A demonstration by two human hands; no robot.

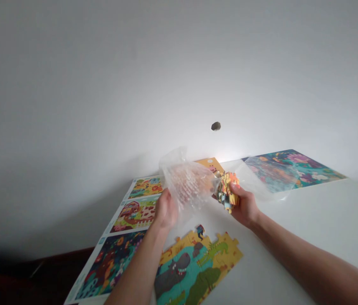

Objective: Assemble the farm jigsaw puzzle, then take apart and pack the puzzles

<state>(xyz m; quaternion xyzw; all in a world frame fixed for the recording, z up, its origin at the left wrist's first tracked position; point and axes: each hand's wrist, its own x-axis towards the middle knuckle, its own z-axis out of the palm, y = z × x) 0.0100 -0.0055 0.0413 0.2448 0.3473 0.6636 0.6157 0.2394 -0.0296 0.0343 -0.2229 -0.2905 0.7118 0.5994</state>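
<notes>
My left hand (pixel 166 208) is closed on the edge of a clear plastic bag (pixel 188 180) with white printing, held up over the table. In my right hand (pixel 245 206) is a bunch of loose puzzle pieces (pixel 228 191), yellow, orange and dark, gripped at the mouth side of the bag. Whether the bag has more inside, I cannot tell. Below my hands lies a partly joined jigsaw puzzle (pixel 194 269) with a grey hippo, a green crocodile and blue water; my left forearm covers its left side.
A sheet of puzzle pictures (pixel 115 258) lies along the table's left side. Another clear bag (pixel 271 180) partly covers a sea-themed picture (pixel 312 167) at the back right. An orange card (pixel 212 163) sits behind the bag. The wall (pixel 179 76) with a hole borders the white table (pixel 325 224).
</notes>
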